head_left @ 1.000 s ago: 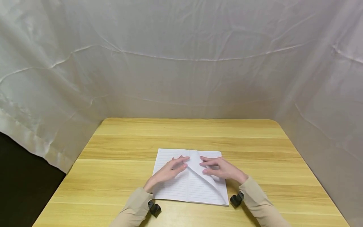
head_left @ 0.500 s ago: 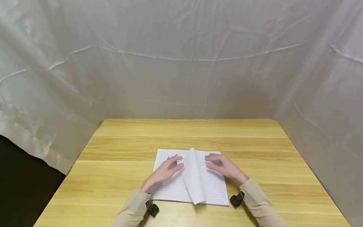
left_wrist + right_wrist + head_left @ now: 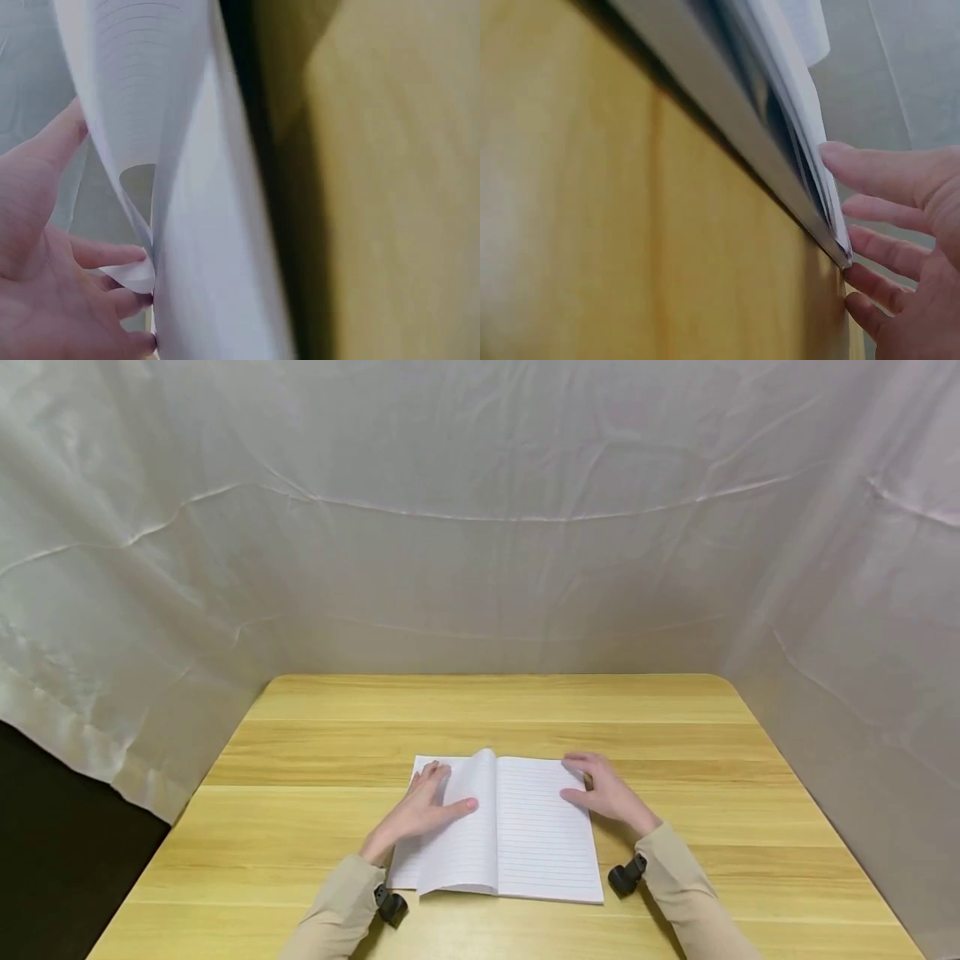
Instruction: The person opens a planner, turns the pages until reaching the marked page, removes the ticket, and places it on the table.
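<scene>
The notebook [image 3: 531,852] lies open on the tabletop [image 3: 292,827], between left grip [image 3: 420,812] and right grip [image 3: 604,788]. Left grip: spread wide, thumb over the raised leaf [image 3: 468,852], fingertips close to its edge; no firm hold that I can make out. Right grip: loosely spread, thumb and fingertips at the notebook's edge, clasping nothing.

Handling, my estimate: whole notebook light and bendable; leaf thin, limp, springy where it arches, easily creased or torn. Best taken by its free edge, just beside left grip, with a light pinch.

Orientation: the spine [image 3: 497,852] runs near to far, between the grips; ruled lines run crosswise, left grip toward right grip.
</scene>
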`<state>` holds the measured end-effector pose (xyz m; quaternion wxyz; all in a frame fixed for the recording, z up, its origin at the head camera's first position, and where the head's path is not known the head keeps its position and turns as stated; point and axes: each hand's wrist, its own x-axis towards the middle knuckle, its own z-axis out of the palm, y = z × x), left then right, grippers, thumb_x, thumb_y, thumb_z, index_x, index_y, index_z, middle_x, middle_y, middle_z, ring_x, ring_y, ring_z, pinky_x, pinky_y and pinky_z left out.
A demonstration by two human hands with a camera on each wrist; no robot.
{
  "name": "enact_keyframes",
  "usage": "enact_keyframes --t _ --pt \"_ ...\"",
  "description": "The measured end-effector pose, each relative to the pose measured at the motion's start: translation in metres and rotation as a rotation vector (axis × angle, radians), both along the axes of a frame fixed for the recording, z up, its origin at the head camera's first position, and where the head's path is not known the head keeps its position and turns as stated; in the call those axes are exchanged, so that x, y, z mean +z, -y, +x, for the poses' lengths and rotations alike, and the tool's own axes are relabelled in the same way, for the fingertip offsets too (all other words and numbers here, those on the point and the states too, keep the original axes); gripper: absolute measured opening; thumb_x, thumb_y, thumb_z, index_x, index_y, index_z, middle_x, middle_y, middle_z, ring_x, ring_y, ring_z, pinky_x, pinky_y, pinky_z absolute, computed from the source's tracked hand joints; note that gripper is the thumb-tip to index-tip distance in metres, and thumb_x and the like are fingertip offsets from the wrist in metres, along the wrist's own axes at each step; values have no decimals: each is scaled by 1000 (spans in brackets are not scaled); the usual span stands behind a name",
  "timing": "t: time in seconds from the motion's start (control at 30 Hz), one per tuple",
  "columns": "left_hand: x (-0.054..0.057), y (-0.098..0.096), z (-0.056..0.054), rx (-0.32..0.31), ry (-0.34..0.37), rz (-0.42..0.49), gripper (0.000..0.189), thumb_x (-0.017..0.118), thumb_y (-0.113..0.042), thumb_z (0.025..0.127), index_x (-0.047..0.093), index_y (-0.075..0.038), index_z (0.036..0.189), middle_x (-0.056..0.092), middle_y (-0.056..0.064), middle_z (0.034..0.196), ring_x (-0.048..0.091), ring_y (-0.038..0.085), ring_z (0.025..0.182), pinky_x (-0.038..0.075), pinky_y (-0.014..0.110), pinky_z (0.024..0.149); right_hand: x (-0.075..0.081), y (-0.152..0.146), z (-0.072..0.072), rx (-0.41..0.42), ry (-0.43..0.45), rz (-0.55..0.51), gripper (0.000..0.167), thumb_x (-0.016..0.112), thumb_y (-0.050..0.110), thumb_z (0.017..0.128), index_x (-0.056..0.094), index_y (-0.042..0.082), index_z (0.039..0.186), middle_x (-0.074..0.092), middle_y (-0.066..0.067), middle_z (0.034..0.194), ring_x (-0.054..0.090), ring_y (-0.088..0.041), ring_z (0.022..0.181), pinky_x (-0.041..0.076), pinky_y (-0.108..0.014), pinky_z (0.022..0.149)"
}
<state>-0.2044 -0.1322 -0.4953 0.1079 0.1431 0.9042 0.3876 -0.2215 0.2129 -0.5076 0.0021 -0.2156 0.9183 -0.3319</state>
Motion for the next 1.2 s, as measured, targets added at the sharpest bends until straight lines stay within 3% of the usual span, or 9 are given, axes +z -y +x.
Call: enact_keyframes --t 0.13,0.33,0.73,0.9,1.03,1.2 --pt "1 3 -2 -20 -26 -72 99 75 -53 84 35 9 151 23 33 161 14 48 154 6 64 126 2 0 -4 -28 -6 40 63 77 25 89 55 -11 136 53 -32 137 43 -51 128 40 -68 106" --pt "2 6 -7 -97 -38 -147 109 83 -50 77 31 10 153 4 34 165 -2 49 156 3 66 126 4 1 -13 -36 11 77 67 79 28 87 55 -12 135 57 -29 126 50 -43 118 45 -61 99" --pt "9 4 -23 -145 -80 -272 113 83 -55 75 25 -7 160 -18 28 166 -18 45 155 -7 64 125 4 3 -23 -29 26 82 54 79 29 87 64 -2 129 61 -20 116 56 -35 106 49 -52 91" --pt "11 -4 -25 -208 -99 -303 112 79 -59 78 24 -7 160 -12 23 168 -16 44 155 -10 65 125 4 4 -24 -32 -4 54 48 79 26 87 67 0 125 61 -17 111 56 -31 100 46 -44 84" --pt "11 -8 -29 -273 -77 -288 109 76 -57 82 21 -6 161 5 21 170 -8 45 156 -8 66 125 5 5 -24 -57 -4 40 43 80 23 87 69 1 122 62 -16 111 56 -31 100 47 -44 85" --pt "11 -10 -32 -272 -54 -261 110 78 -54 81 19 -5 161 21 19 167 2 43 158 -7 63 126 6 8 -25 -114 9 15 35 79 19 86 72 3 116 63 -15 115 58 -30 102 49 -48 88"
